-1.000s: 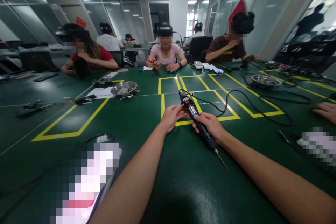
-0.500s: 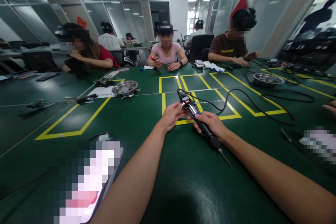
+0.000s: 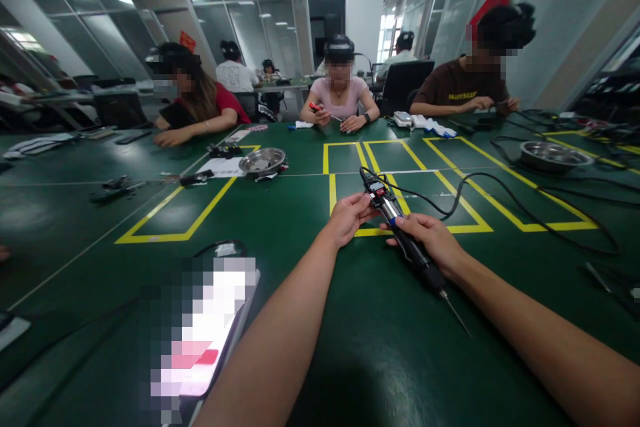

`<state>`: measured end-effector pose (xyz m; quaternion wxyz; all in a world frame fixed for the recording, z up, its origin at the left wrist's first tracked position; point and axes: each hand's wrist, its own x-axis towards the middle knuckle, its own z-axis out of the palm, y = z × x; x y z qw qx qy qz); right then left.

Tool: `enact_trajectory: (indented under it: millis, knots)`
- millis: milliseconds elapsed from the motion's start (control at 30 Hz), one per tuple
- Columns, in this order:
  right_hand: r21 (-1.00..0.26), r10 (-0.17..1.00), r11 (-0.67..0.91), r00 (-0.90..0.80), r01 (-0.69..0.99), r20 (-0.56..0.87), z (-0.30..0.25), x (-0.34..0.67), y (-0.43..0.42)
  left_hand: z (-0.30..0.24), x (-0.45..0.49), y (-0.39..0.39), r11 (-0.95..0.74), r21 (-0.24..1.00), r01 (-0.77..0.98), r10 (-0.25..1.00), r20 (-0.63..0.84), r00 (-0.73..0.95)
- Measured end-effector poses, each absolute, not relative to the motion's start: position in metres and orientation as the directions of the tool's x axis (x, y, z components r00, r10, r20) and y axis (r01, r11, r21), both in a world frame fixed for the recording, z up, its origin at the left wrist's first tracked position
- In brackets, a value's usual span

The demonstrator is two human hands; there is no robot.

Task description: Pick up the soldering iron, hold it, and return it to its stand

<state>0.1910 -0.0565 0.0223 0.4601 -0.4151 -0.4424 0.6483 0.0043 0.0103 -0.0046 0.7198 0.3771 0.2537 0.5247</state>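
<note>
An electric screwdriver lies slantwise above the green table, its thin bit pointing down and toward me on the right. Around its black and silver body, near a blue ring, my right hand is closed. My left hand pinches at the tail end, beside a small red and white part; the fingertips are partly hidden there. A black cord leaves this end and curves off to the right across the table.
Yellow tape marks rectangles on the green table. A metal bowl stands left of centre, another bowl at the right. A lit phone is by my left forearm. Several people sit across the table, one holding a red-handled tool.
My view has turned left, so the scene sits farther right. Both hands keep their grip on the electric screwdriver. The person at the left has lowered an arm toward the table.
</note>
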Motion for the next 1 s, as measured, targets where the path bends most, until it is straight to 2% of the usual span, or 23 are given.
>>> enact_trajectory:
  millis: [367,567,700,833,1000]
  knots:
    - [-0.921,0.926,-0.296,-0.314,-0.254,-0.211,0.018,0.189,-0.053,-0.011,0.001,0.011,0.154,0.811,-0.565,0.947,0.041,0.317]
    - [-0.925,0.891,-0.327,-0.39,-0.194,-0.233,0.025,0.187,-0.051,-0.009,0.001,0.011,0.178,0.803,-0.569,0.95,0.01,0.312]
    - [-0.964,0.902,-0.248,-0.385,-0.097,-0.194,0.024,0.184,-0.053,-0.009,0.003,0.012,0.163,0.824,-0.543,0.952,0.014,0.306]
    - [-0.973,0.95,-0.165,-0.29,-0.161,-0.113,0.015,0.18,-0.056,-0.01,0.006,0.013,0.142,0.845,-0.515,0.958,0.014,0.286]
    - [-0.964,0.963,-0.164,-0.246,-0.21,-0.11,0.012,0.179,-0.058,-0.011,0.007,0.013,0.134,0.853,-0.504,0.956,0.023,0.293]
